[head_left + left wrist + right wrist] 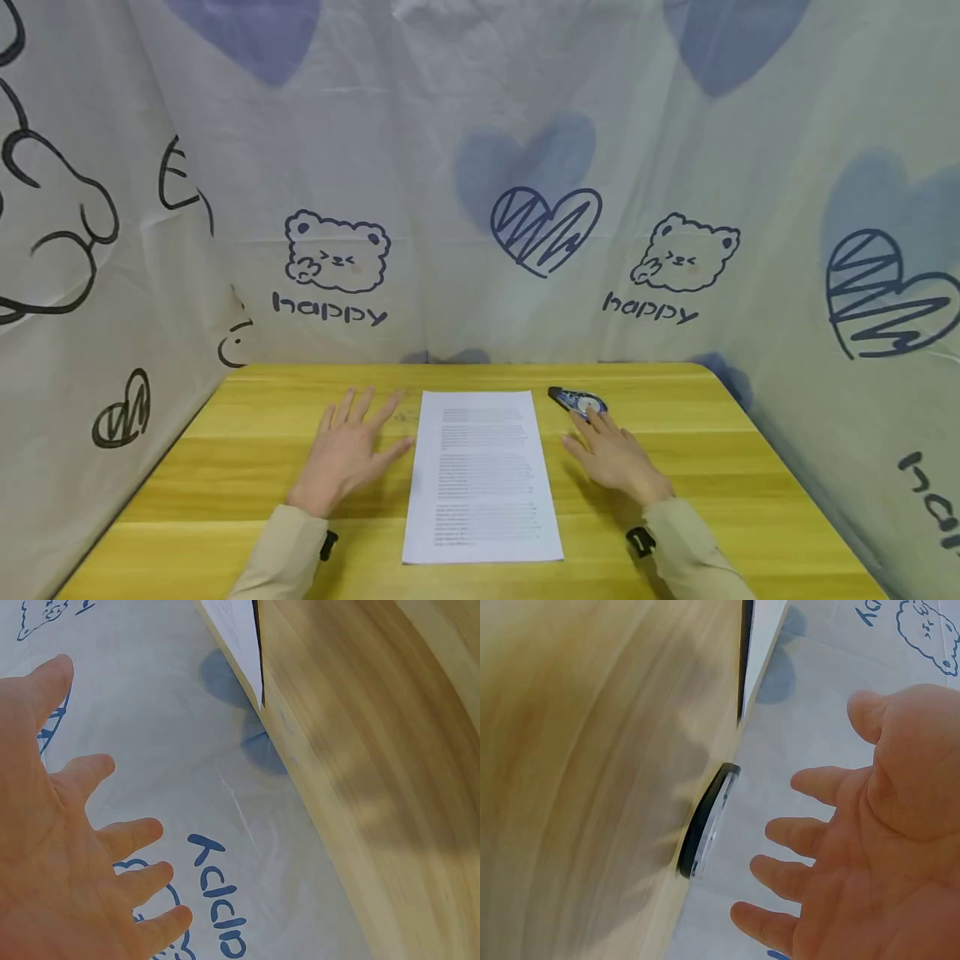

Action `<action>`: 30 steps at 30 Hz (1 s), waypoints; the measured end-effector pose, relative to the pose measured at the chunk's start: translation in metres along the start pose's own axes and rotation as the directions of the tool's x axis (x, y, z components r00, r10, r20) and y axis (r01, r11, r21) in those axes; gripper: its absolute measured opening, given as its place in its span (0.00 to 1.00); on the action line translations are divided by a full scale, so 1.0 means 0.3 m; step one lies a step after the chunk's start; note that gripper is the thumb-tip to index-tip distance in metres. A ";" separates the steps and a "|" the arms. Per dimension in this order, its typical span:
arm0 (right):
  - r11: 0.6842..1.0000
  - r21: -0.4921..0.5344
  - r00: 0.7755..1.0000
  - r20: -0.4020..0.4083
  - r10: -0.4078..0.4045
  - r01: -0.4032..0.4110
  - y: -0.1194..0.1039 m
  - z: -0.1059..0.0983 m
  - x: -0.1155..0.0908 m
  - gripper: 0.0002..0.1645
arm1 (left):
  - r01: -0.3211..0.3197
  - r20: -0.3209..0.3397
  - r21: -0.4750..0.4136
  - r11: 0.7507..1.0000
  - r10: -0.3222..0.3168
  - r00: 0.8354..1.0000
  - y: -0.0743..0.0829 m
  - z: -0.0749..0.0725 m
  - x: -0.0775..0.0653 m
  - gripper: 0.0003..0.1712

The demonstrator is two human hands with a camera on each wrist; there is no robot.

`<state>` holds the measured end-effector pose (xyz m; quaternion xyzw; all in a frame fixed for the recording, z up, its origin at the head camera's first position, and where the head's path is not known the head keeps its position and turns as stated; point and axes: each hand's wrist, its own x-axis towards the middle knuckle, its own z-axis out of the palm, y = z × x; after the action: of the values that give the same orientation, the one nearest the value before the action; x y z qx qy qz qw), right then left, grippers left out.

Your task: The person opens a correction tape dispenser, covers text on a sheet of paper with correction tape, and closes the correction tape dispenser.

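Note:
A white printed sheet of paper [483, 475] lies flat in the middle of the table. To its left, my left hand [348, 454] hovers with the fingers spread and straight, holding nothing. On the sheet's right lies a blue and black correction tape [577, 402], its dark tip pointing to the far left. My right hand [615, 458] is just in front of the correction tape and overlaps its near edge in the head view. In the right wrist view a gap shows between the fingers of that hand and the correction tape [709, 825]. The palm is bare.
The yellow wood-grain table [225, 467] ends at a far edge against a white curtain [450, 333] with bears, hearts and lettering. More curtain hangs close along the left and right sides. A dark band is worn on each wrist.

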<state>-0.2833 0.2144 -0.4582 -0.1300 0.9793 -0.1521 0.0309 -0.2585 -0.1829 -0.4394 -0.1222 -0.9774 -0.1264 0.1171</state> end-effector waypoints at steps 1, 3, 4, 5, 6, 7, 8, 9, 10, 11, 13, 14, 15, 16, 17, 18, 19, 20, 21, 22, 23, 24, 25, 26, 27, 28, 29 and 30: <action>1.000 0.002 1.000 0.000 0.001 -0.001 -0.001 0.001 0.003 0.40 | -0.002 0.003 -0.002 1.000 0.002 1.000 -0.001 0.002 -0.001 0.42; 1.000 -0.006 1.000 -0.009 0.001 -0.001 -0.004 0.001 0.008 0.40 | 0.002 0.017 -0.008 1.000 -0.002 1.000 -0.001 0.006 -0.002 0.43; 1.000 -0.016 1.000 -0.023 -0.008 0.007 -0.005 0.001 0.012 0.40 | 0.005 0.020 -0.006 1.000 -0.004 1.000 -0.001 0.010 -0.002 0.43; 1.000 -0.020 0.999 -0.042 -0.015 0.014 -0.006 0.001 0.017 0.39 | 0.003 0.014 -0.005 1.000 -0.002 1.000 0.000 0.011 -0.001 0.43; 1.000 -0.023 0.998 -0.065 -0.021 0.020 -0.008 0.000 0.023 0.39 | 0.002 0.004 -0.005 1.000 -0.002 1.000 -0.001 0.013 0.001 0.43; 0.999 -0.029 0.996 -0.089 -0.025 0.023 -0.010 -0.001 0.030 0.39 | -0.003 -0.005 -0.001 1.000 0.003 1.000 -0.001 0.014 0.003 0.43; 0.999 -0.038 0.994 -0.110 -0.030 0.026 -0.010 -0.003 0.037 0.38 | -0.002 -0.009 0.000 1.000 0.002 1.000 0.000 0.014 0.005 0.43; 0.999 -0.042 0.992 -0.123 -0.030 0.025 -0.010 -0.004 0.045 0.38 | -0.007 -0.015 0.002 1.000 0.007 1.000 0.000 0.014 0.007 0.43; 0.999 -0.043 0.991 -0.130 -0.031 0.025 -0.008 -0.005 0.050 0.37 | -0.007 -0.013 0.003 1.000 0.007 1.000 0.000 0.015 0.008 0.43; 0.999 -0.035 0.991 -0.130 -0.021 0.017 -0.007 -0.006 0.054 0.36 | -0.008 -0.009 0.001 1.000 0.008 1.000 0.000 0.016 0.009 0.43; 1.000 -0.027 0.992 -0.122 -0.008 0.005 -0.002 -0.008 0.061 0.35 | -0.005 -0.001 -0.002 1.000 0.005 1.000 0.000 0.017 0.012 0.43; 1.000 -0.019 0.993 -0.120 -0.009 0.007 0.001 -0.009 0.065 0.34 | -0.001 0.000 -0.007 1.000 0.001 1.000 0.000 0.017 0.013 0.43; 1.000 -0.010 0.993 -0.117 -0.006 0.005 0.005 -0.009 0.069 0.34 | 0.002 -0.001 -0.009 1.000 -0.002 1.000 0.000 0.018 0.016 0.43; 1.000 -0.003 0.993 -0.117 -0.007 0.006 0.009 -0.010 0.073 0.33 | 0.005 -0.003 -0.012 1.000 -0.005 1.000 -0.001 0.019 0.018 0.43; 1.000 0.007 0.993 -0.115 -0.003 0.004 0.012 -0.011 0.077 0.33 | 0.009 -0.003 -0.015 1.000 -0.009 1.000 -0.001 0.018 0.020 0.43; 1.000 0.011 0.993 -0.117 -0.003 0.004 0.015 -0.013 0.081 0.32 | 0.010 -0.004 -0.017 1.000 -0.010 1.000 -0.002 0.018 0.023 0.43; 1.000 0.021 0.993 -0.119 -0.001 0.003 0.019 -0.015 0.086 0.32 | 0.013 -0.002 -0.019 1.000 -0.013 1.000 -0.001 0.018 0.025 0.44; 1.000 0.031 0.993 -0.122 0.001 0.003 0.022 -0.017 0.090 0.31 | 0.013 0.001 -0.018 1.000 -0.013 1.000 -0.001 0.017 0.026 0.44; 0.999 0.039 0.992 -0.125 0.002 0.003 0.026 -0.020 0.095 0.31 | 0.012 0.004 -0.019 1.000 -0.012 1.000 0.000 0.017 0.028 0.44; 0.999 0.052 0.991 -0.130 0.004 0.003 0.028 -0.023 0.100 0.31 | 0.011 0.003 -0.020 1.000 -0.011 1.000 0.001 0.017 0.029 0.44; 0.998 0.066 0.991 -0.135 0.009 0.000 0.031 -0.025 0.106 0.31 | 0.013 0.004 -0.022 1.000 -0.013 1.000 0.002 0.016 0.030 0.44; 0.997 0.079 0.990 -0.141 0.017 -0.006 0.034 -0.026 0.112 0.31 | 0.012 0.002 -0.023 1.000 -0.012 1.000 0.003 0.016 0.031 0.44; 0.996 0.089 0.989 -0.148 0.021 -0.007 0.037 -0.028 0.118 0.31 | 0.015 0.001 -0.025 1.000 -0.015 1.000 0.005 0.016 0.032 0.44; 0.995 0.097 0.988 -0.154 0.025 -0.010 0.039 -0.029 0.123 0.31 | 0.014 -0.001 -0.026 1.000 -0.014 1.000 0.006 0.017 0.033 0.44; 0.995 0.095 0.987 -0.158 0.026 -0.011 0.043 -0.029 0.129 0.31 | 0.017 -0.002 -0.028 0.999 -0.017 1.000 0.007 0.018 0.033 0.44; 0.995 0.097 0.987 -0.160 0.032 -0.016 0.046 -0.030 0.134 0.31 | 0.018 -0.002 -0.028 0.999 -0.018 1.000 0.007 0.019 0.034 0.44; 0.996 0.093 0.986 -0.160 0.034 -0.020 0.050 -0.030 0.139 0.31 | 0.021 0.001 -0.029 0.999 -0.021 1.000 0.007 0.021 0.034 0.44; 0.996 0.086 0.987 -0.159 0.038 -0.024 0.053 -0.031 0.142 0.31 | 0.022 0.003 -0.032 0.999 -0.022 1.000 0.007 0.022 0.035 0.44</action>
<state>-0.3293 0.2205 -0.4552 -0.1006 0.9732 -0.2027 -0.0403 -0.2691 -0.1768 -0.4425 -0.1134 -0.9767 -0.1431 0.1125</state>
